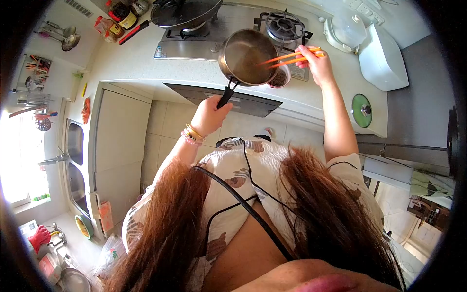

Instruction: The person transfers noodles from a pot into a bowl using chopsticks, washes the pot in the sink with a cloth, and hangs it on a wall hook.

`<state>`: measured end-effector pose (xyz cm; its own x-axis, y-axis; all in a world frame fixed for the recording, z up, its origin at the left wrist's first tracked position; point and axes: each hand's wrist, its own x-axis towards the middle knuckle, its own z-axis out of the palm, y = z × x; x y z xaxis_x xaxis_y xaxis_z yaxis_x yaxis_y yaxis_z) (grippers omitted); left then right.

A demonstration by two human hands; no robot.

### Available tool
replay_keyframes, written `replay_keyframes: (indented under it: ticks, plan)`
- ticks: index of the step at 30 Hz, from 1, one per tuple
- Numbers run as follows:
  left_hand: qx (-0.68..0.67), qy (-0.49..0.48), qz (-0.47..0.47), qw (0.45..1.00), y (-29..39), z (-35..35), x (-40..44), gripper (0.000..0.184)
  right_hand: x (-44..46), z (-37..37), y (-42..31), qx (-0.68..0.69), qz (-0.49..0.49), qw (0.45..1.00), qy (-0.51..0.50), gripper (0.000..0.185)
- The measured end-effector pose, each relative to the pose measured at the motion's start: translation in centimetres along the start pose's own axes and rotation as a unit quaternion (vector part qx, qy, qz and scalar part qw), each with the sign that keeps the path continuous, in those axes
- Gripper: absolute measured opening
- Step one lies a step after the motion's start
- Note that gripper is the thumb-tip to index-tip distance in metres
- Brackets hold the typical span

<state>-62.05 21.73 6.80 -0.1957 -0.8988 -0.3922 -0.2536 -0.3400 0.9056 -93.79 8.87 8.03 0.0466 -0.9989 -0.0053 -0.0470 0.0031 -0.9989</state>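
My left hand [210,117] is wrapped round the black handle of a saucepan [248,57], which is held over the front edge of the counter by the stove. Brownish liquid seems to cover the pan's bottom. In my right hand [315,64] is a pair of orange chopsticks [292,59], gripped near their back ends, with the tips inside the pan. Partly hidden under the pan's right side stands a small bowl [280,78] with dark contents that I cannot make out.
A black wok [185,13] sits on the left burner; the right burner [285,25] shows its bare grate. Sauce bottles [122,15] and a red-handled knife [134,32] lie to the left. On the right are a white appliance [382,57] and a green lid [361,110].
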Motion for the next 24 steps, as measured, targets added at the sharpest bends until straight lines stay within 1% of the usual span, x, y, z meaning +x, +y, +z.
replay_keyframes:
  ticks: [2, 4, 6, 7, 11, 15, 18, 24]
  plan:
    - [0.034, 0.01, 0.029, 0.999, -0.6, 0.0, 0.2, 0.02, -0.4, -0.5, 0.4, 0.062, 0.052, 0.997, -0.018, 0.027]
    - [0.069, 0.02, 0.054, 0.996, -0.9, -0.1, 0.4, 0.02, -0.5, -0.5, 2.1, 0.135, 0.097, 0.986, -0.008, 0.024]
    - [0.06, 0.016, 0.057, 0.996, -0.9, -0.1, 0.6, 0.021, -1.2, 0.2, 3.2, 0.202, 0.133, 0.97, 0.013, 0.024]
    - [0.054, 0.015, 0.059, 0.997, -0.9, -0.1, 0.6, 0.021, -1.2, 0.4, 4.4, 0.233, 0.133, 0.963, 0.018, 0.023]
    - [0.007, 0.007, 0.014, 1.0, 0.7, 0.2, -0.1, 0.022, -2.9, 2.3, 5.3, 0.32, 0.184, 0.927, 0.063, 0.019]
    - [-0.038, -0.008, -0.015, 0.999, 1.7, 0.2, -0.5, 0.023, -3.4, 3.1, 6.5, 0.409, 0.197, 0.886, 0.09, 0.017]
    - [-0.054, -0.018, -0.026, 0.998, 1.7, 0.1, -0.4, 0.022, -3.8, 3.3, 5.6, 0.441, 0.193, 0.87, 0.11, 0.019]
    - [-0.064, -0.027, -0.047, 0.996, 1.7, 0.1, -0.3, 0.021, -3.4, 2.1, 3.9, 0.44, 0.109, 0.884, 0.116, 0.021]
